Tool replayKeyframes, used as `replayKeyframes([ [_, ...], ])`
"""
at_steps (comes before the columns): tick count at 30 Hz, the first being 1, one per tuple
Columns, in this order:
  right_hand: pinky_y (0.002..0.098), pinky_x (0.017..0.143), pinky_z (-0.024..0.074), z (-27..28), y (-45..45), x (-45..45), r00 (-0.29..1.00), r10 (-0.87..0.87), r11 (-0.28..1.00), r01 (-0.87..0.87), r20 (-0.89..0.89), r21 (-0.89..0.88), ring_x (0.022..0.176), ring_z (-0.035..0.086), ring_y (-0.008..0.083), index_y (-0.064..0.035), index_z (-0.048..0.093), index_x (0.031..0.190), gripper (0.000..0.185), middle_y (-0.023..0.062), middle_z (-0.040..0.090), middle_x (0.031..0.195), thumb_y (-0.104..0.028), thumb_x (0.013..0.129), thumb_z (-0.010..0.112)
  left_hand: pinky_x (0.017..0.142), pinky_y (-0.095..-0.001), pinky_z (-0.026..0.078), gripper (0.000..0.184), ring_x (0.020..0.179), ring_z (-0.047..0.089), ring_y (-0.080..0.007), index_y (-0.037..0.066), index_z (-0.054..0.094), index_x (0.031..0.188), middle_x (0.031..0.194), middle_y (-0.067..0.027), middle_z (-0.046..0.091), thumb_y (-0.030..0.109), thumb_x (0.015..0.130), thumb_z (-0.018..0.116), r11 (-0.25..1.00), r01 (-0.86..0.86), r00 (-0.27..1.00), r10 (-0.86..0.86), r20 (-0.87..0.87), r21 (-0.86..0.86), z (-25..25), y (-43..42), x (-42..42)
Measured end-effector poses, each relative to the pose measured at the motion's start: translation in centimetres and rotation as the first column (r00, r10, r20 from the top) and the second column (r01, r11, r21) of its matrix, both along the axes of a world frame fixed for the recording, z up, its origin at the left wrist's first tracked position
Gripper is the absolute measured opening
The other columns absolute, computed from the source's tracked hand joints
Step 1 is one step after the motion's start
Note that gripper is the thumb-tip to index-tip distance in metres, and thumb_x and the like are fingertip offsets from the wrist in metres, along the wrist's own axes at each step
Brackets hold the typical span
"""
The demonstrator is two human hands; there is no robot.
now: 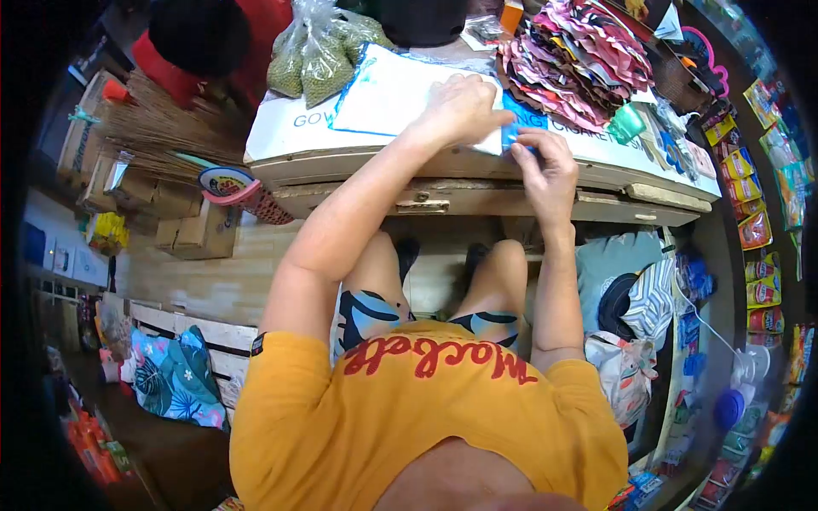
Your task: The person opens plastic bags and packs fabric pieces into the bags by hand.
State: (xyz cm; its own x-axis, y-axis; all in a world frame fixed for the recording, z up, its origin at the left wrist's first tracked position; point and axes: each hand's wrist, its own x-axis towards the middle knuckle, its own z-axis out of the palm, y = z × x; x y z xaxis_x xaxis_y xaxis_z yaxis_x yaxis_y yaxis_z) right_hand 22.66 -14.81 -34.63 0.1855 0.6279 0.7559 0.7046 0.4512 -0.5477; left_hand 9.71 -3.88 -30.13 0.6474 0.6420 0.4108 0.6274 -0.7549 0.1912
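A white sheet-like item with a blue edge [385, 89] lies flat on the counter; I cannot tell whether it is cloth or plastic. My left hand [460, 109] rests over its right part, fingers bent and closed at the corner. At that corner is a small blue strip [509, 136]. Just right of it, my right hand [548, 166] is closed, thumb and fingers pinched at the strip by the counter's front edge. Beyond my hands sits a pile of pink and dark ruffled cloth pieces [579, 64].
Bags of green beans [315, 60] stand at the counter's back left, near a person in red [264, 30]. A green cup [626, 124] lies at the right. A broom [162, 119], a pink basket [256, 200] and cardboard boxes [196, 234] are left. Snack packets [744, 187] hang right.
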Motion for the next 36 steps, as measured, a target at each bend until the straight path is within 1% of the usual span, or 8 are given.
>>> replayKeyframes([
  [2,0.0333,0.075,0.0447,-0.2,-0.1,0.2,0.986,-0.035,0.998,0.042,-0.162,0.04,0.082,0.058,0.025,-0.0009,0.063,0.08,0.01,0.0113,0.063,0.085,-0.002,0.07,0.067,0.081,-0.0457,0.046,0.041,0.096,0.059,-0.0342,0.004,0.066,0.09,0.099,-0.0196,0.062,0.042,0.078,0.057,0.998,-0.01,0.998,0.006,-0.061,-0.069,0.8,-0.3,0.0],
  [8,0.0317,0.076,0.0447,0.4,-0.7,1.4,0.99,-0.137,0.99,0.138,0.033,-0.008,0.084,0.057,0.023,0.0003,0.063,0.08,0.008,0.0106,0.063,0.086,-0.002,0.072,0.065,0.08,-0.0433,0.046,0.034,0.094,0.06,-0.0331,0.003,0.066,0.089,0.094,-0.0181,0.064,0.034,0.079,0.056,0.989,0.063,0.998,-0.066,-0.012,-0.131,-0.4,2.0,0.1],
  [11,0.0307,0.078,0.0446,0.6,-0.8,1.1,0.999,-0.04,0.999,0.04,-0.037,0.023,0.086,0.058,0.0216,0.0013,0.063,0.082,0.007,0.0108,0.064,0.088,-0.002,0.075,0.064,0.075,-0.0399,0.045,0.028,0.083,0.06,-0.0314,0.001,0.062,0.087,0.085,-0.0171,0.063,0.027,0.083,0.054,0.938,0.272,0.952,-0.23,0.2,-0.214,-1.0,2.6,-1.5],
  [15,0.0299,0.077,0.0455,2.9,0.0,0.0,0.979,0.191,0.981,-0.193,-0.067,-0.024,0.082,0.059,0.0209,0.0032,0.063,0.089,0.01,0.0107,0.064,0.089,-0.001,0.08,0.06,0.067,-0.0274,0.04,0.022,0.073,0.047,-0.0135,-0.001,0.053,0.087,0.074,-0.0045,0.049,0.02,0.092,0.048,0.818,0.531,0.771,-0.359,0.526,-0.222,-0.2,0.8,-4.3],
  [21,0.0362,0.072,0.0464,4.0,2.8,-1.6,0.95,0.182,0.971,-0.133,0.252,-0.199,0.082,0.061,0.0333,-0.0021,0.062,0.101,0.029,0.0211,0.061,0.089,0.004,0.075,0.05,0.065,-0.0311,0.04,0.016,0.07,0.047,-0.0206,-0.001,0.05,0.083,0.072,-0.0095,0.046,0.013,0.089,0.051,0.858,0.508,0.613,-0.427,0.665,0.083,1.5,-0.5,-4.8],
  [24,0.0383,0.071,0.0448,7.0,1.3,-1.8,0.871,0.397,0.841,-0.22,0.289,-0.494,0.077,0.058,0.034,0.0003,0.059,0.096,0.025,0.0206,0.059,0.081,-0.001,0.073,0.049,0.065,-0.0357,0.042,0.013,0.07,0.051,-0.0306,-0.001,0.052,0.085,0.073,-0.0142,0.048,0.011,0.085,0.054,0.867,0.434,0.617,-0.483,0.621,0.244,2.1,-1.0,-5.5],
  [29,0.0414,0.086,0.0382,8.3,-0.8,0.0,0.721,0.613,0.753,-0.409,0.324,-0.515,0.095,0.051,0.0407,0.0021,0.06,0.099,0.032,0.0237,0.057,0.094,0.0,0.071,0.043,0.057,-0.0401,0.043,0.016,0.064,0.054,-0.0328,0.001,0.049,0.073,0.067,-0.0126,0.05,0.011,0.071,0.061,0.87,0.302,0.684,-0.482,0.547,0.39,5.2,-5.6,-7.6],
  [36,0.0407,0.071,0.0388,5.7,1.3,-7.1,0.421,0.872,0.483,-0.66,0.248,-0.576,0.08,0.05,0.0381,0.0004,0.058,0.095,0.03,0.0198,0.056,0.089,-0.004,0.066,0.054,0.053,-0.0424,0.043,0.023,0.06,0.054,-0.0362,0.001,0.046,0.074,0.064,-0.0155,0.05,0.019,0.078,0.06,0.974,0.001,0.877,-0.109,0.469,0.225,7.3,-11.4,-15.3],
])
